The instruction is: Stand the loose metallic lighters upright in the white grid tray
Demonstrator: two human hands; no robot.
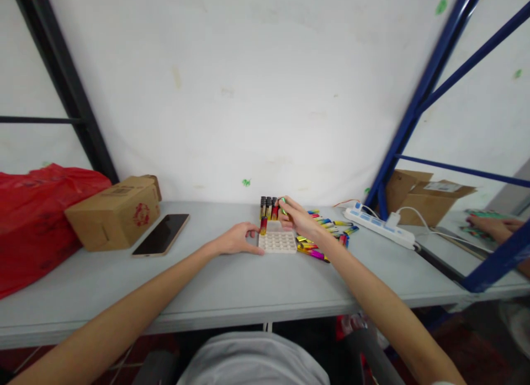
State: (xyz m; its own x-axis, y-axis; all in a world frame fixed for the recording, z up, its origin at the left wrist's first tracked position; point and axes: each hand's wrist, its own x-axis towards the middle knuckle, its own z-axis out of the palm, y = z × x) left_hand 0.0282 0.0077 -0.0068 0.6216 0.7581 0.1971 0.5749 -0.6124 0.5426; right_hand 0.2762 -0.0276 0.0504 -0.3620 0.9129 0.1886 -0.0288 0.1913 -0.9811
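A white tray (276, 249) with a grid of round holes lies on the table in front of me. One red and yellow lighter (264, 226) stands upright at its left side. My left hand (239, 239) rests at the tray's left edge, thumb and fingers spread apart and touching the edge. Above the tray's far right part, my right hand (298, 217) pinches a lighter with a green end (283, 206); its lower part is hidden by the fingers. Several black-topped lighters (269, 207) stand close together behind the tray. Loose colourful lighters (331, 229) lie heaped to the right, partly behind my right forearm.
On the left are a phone (162, 235), a cardboard box (114, 214) and a red plastic bag (45, 219). A white power strip (379, 225) with cables lies right, beside a blue metal frame (408, 120). Beyond it are an open carton (426, 194) and another person's hands (494, 228).
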